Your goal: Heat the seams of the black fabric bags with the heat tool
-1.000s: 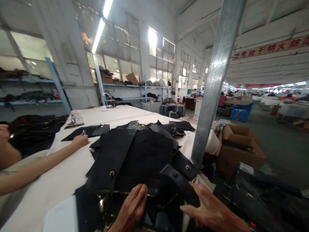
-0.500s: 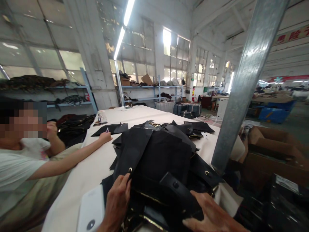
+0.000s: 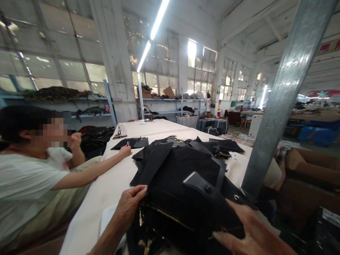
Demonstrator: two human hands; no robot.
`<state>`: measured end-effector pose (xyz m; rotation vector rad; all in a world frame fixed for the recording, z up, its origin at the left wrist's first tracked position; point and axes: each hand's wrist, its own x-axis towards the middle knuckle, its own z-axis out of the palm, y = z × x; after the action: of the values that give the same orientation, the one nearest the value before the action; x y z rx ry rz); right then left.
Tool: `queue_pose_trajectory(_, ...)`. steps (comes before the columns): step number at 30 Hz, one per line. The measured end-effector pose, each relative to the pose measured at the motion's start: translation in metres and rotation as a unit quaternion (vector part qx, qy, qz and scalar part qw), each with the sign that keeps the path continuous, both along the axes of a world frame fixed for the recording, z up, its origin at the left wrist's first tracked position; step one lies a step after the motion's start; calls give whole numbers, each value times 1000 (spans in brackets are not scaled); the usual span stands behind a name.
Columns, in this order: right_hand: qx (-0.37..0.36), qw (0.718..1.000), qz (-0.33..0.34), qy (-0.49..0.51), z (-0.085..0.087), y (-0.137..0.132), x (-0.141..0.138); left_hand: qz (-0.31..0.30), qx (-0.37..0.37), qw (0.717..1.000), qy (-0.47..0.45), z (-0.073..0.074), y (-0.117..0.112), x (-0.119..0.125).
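A black bag panel (image 3: 170, 198) with a gold zipper (image 3: 170, 215) lies before me on a heap of black pieces (image 3: 183, 159). The thumb and fingers of my left hand (image 3: 129, 203) pinch its left edge. At the right, my right hand (image 3: 247, 226) grips the same panel beside a black tab (image 3: 204, 187) with a dark round snap. The tab stands tilted up over the panel. Gold zipper pulls (image 3: 145, 246) hang near the lower edge. The panel's underside is hidden.
A co-worker (image 3: 34, 170) sits at the left, one forearm on the white table (image 3: 90, 198). A metal post (image 3: 276, 102) rises close on the right, with cardboard boxes (image 3: 305, 187) beyond it. A white object (image 3: 106, 219) lies partly behind my left forearm.
My view has turned a little left. My left hand has left the gold-ringed strip and now pinches the panel's edge. The tab and zippered panel have shifted in my hands.
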<state>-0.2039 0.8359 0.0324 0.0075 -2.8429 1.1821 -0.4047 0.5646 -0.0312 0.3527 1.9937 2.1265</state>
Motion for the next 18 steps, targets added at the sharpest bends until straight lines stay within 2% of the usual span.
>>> queue_pose_trajectory(2,-2,1000,11,12,-7,-6,-6,-5,18,1000,-13,0,2,2)
queue_pose_trajectory(5,-5,997,52,49,-27,-17,-22,-13,24,999,-19,1,3,7)
queue_pose_trajectory(8,-8,994,89,68,-37,-35,-44,-48,44,997,-32,1,3,13)
queue_pose_trajectory(10,-18,994,91,59,-32,-48,-56,-77,61,994,-42,0,4,17)
queue_pose_trajectory(12,-55,994,88,24,-20,-56,-63,-90,53,994,-29,-4,5,20)
queue_pose_trajectory(15,-110,991,78,-9,2,-57,-62,-63,-20,997,33,-15,10,21)
queue_pose_trajectory(18,-123,991,45,13,11,-49,-54,-30,-121,984,128,-28,20,21)
